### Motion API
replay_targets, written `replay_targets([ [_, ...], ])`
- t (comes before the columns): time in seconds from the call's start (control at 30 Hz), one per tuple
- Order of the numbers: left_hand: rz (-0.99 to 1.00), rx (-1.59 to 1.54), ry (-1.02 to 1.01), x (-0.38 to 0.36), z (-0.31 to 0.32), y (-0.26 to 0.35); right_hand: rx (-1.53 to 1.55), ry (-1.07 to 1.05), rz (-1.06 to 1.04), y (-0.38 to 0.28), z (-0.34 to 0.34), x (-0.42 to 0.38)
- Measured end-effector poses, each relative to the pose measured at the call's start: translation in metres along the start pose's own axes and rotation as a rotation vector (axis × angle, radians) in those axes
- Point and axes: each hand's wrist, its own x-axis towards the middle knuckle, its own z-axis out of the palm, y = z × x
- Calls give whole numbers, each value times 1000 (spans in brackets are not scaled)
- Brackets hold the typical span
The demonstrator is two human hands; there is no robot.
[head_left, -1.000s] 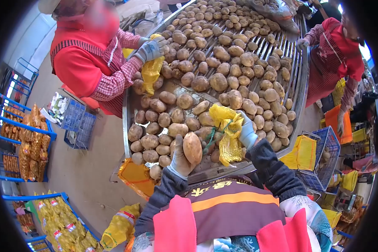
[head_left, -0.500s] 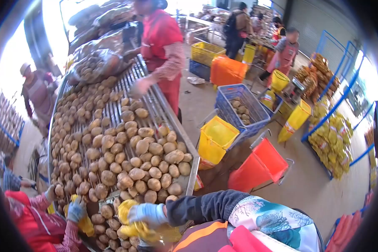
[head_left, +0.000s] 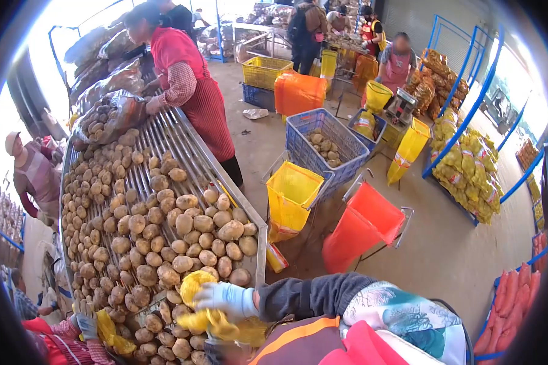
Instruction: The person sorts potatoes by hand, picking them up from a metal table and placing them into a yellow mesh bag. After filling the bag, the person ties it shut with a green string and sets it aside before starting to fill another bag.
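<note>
My right hand, in a light blue glove, is closed on the yellow mesh bag, one bunched part of which sticks up beyond the fingers. The bag hangs at the near end of the metal sorting table, against potatoes gathered at the chute there. Many more potatoes cover the slatted top, coming close to my right fingertips. Low in the view, beneath the bag, my left hand is mostly hidden and blurred, so its fingers cannot be made out.
At left a co-worker's gloved hand is beside another yellow mesh bag. Across the table a person in red handles a plastic sack. Right of the table stand a yellow bag, a red bag and a blue crate.
The view has shifted, moving the background left and up. The person across the table has drawn a hand back from the potatoes to the plastic sack. My right hand still grips the mesh bag.
</note>
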Motion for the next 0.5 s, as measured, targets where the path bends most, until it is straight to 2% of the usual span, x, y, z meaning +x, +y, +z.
replay_targets([
  [0.03, -11, 10, 19, -3, 5, 2, 156, 262, -23, 21, 17, -3],
  [0.07, -35, 43, 50, -5, 12, 4, 647, 206, 366, 19, 15, 3],
  [0.13, -56, 118, 66, -12, 26, 8, 849, 286, 302, 63, 30, 5],
  [0.17, -18, 152, -63, -22, 37, 11, 854, 277, 298, 74, 40, 6],
  [0.23, -20, 56, -53, -23, 29, 9, 2315, 201, 468, 83, 61, 5],
  [0.27, -31, -32, -58, -24, 26, 8, 2316, 182, 478, 81, 60, 4],
  [0.3, 12, -32, 9, -29, 32, 12, 2256, 315, 340, 73, 52, 4],
  [0.33, 21, -33, 17, -31, 18, 10, 2032, 487, 386, 65, 45, 7],
  [0.4, 266, -241, 0, -38, 10, 17, 1502, 747, 584, 40, 23, 14],
  [0.43, 208, -262, -53, -46, 6, 21, 1571, 759, 488, 65, 44, 14],
  [0.47, 218, -268, -47, -46, 1, 20, 1699, 722, 491, 64, 45, 15],
  [0.5, 246, -402, 49, -45, -11, 17, 1826, 685, 501, 54, 37, 20],
])
